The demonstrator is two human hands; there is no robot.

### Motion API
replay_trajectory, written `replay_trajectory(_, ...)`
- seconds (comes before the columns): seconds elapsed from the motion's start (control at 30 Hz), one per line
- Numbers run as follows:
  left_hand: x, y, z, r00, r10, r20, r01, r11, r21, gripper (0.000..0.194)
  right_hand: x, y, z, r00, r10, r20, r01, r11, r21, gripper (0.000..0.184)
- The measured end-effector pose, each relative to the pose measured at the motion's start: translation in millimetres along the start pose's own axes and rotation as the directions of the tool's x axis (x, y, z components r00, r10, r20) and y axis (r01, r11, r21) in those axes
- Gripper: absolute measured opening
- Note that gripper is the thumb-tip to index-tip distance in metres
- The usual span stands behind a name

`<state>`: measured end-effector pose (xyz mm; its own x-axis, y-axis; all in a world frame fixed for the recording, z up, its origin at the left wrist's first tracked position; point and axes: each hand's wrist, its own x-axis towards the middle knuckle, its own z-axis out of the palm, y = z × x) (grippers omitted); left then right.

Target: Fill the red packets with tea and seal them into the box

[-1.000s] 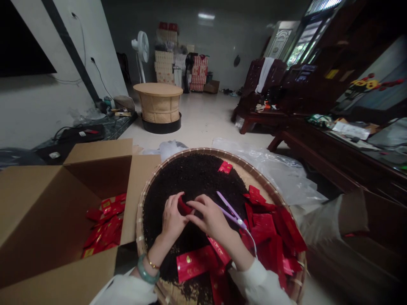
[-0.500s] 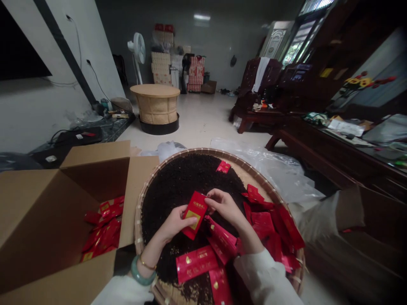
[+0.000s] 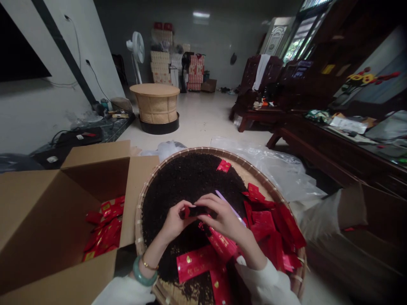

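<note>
The woven tray [image 3: 241, 167] holds dark flakes [image 3: 187, 180], the carton [image 3: 34, 220] red packets [image 3: 103, 235], and both hands [image 3: 219, 214] one red pouch [image 3: 187, 211].

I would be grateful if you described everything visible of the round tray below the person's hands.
The tray is wide, round and shallow, tan, and looks like bamboo, with a raised rim bound at intervals by paler strips. Dark, loose, leaf-like material covers much of its floor, leaving barer patches at the upper right and near edge. Red packets heap on its right and lie nearer the person; one sits by the far rim. The sleeves and frame edge hide some near rim; its support is out of sight.
</note>
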<state>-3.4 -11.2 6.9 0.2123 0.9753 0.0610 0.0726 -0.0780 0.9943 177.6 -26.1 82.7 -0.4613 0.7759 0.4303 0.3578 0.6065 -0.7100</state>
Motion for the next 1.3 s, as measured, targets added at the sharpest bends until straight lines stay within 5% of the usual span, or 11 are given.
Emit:
replay_trajectory(0.17, -1, 3, -0.5, 0.999, 0.045, -0.01, -0.044, 0.995, 0.087, 0.025, -1, -9, -3, 0.996, -0.078, 0.033, 0.081, 0.99, -0.119, 0.026)
replay_trajectory(0.27, -1, 7, 1.0, 1.0, 0.001, 0.016, -0.001, 1.0, 0.016, 0.029, 0, -11, -3, 0.997, -0.012, 0.081, 0.03, 0.972, -0.234, 0.027)
replay_trajectory(0.4, -4, 13, 1.8, 0.973, -0.126, 0.193, 0.167, 0.963, -0.21, 0.05, 6, 1, 1, 0.981, 0.152, 0.12, -0.131, 0.977, -0.165, 0.012)
replay_trajectory(0.5, -6, 17, 0.3, 0.918, -0.243, 0.313, 0.352, 0.864, -0.359, 0.054, 11, 15, 5, 0.959, 0.263, 0.11, -0.262, 0.965, -0.024, 0.029)
replay_trajectory(0.6, -6, 19, -0.8, 0.891, -0.336, 0.305, 0.438, 0.811, -0.388, 0.053, 12, 25, 9, 0.954, 0.282, 0.097, -0.288, 0.956, 0.06, 0.04)
replay_trajectory(0.87, -4, 16, 1.2, 0.922, -0.317, 0.223, 0.38, 0.85, -0.365, 0.043, 7, 24, 2, 0.948, 0.317, 0.026, -0.315, 0.947, -0.062, 0.017)
replay_trajectory(1.13, -5, 17, 3.1, 0.921, -0.303, 0.245, 0.384, 0.815, -0.434, 0.041, 10, 27, 9, 0.906, 0.322, 0.276, -0.334, 0.942, -0.001, 0.031)
replay_trajectory(1.3, -6, 15, 5.0, 0.914, -0.325, 0.242, 0.402, 0.802, -0.442, 0.043, 11, 32, 18, 0.91, 0.306, 0.278, -0.316, 0.949, -0.009, 0.035)
